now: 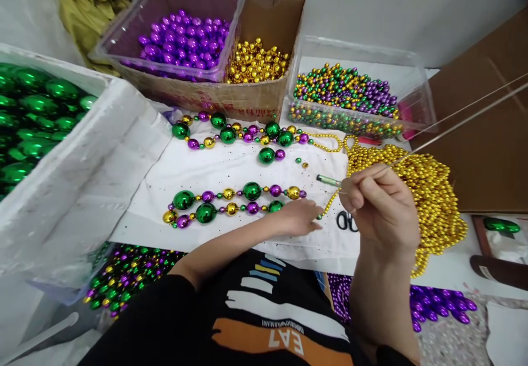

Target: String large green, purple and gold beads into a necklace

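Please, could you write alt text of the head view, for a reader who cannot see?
The right hand pinches a pale thread that runs up to the right, while the left hand is beside a strand of green, purple and gold beads on a white cloth. A plastic bin of loose beads stands behind.

You have bright, fairly even light, seemingly from above: small white glints sit on the green balls (33,105) and the strand (205,212). The cloth (223,168) comes out pale, with only soft shadows on it. Your shirt (185,322) sinks to a nearly flat black, and the upper right corner is dim. The wide lens stretches the white box (91,173) at left. Your view is mostly clear, though fine detail looks soft.
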### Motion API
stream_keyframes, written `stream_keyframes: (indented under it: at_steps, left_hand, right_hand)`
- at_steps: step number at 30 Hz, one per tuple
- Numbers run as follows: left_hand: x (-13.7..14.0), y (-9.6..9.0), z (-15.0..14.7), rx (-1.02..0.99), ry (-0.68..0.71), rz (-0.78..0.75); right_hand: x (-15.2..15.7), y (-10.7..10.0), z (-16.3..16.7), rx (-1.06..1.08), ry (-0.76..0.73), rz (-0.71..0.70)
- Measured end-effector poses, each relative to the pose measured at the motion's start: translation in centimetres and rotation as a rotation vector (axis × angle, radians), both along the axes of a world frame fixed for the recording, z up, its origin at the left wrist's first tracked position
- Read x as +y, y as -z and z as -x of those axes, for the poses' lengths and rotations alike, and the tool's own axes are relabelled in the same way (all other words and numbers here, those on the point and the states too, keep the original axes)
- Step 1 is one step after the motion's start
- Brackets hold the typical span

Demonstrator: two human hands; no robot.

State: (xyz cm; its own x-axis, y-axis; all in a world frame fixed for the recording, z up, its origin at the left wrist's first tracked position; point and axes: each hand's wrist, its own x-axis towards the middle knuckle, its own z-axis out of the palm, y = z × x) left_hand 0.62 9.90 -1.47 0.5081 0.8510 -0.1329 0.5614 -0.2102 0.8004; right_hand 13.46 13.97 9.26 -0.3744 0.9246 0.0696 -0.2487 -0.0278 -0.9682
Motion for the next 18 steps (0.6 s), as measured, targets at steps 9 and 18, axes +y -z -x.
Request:
stream_keyframes:
  at_steps: [9,18]
  left_hand:
    - [2.4,-2.8,9.0,0.024,-0.563,-0.098]
    - [7.4,2.4,10.4,0.223,-0.772,-0.1]
  right_hand:
    - [1.2,6.1,-0.7,-0.194,0.047,0.136]
    - [1.7,10.0,0.0,-0.331,0.1,0.115]
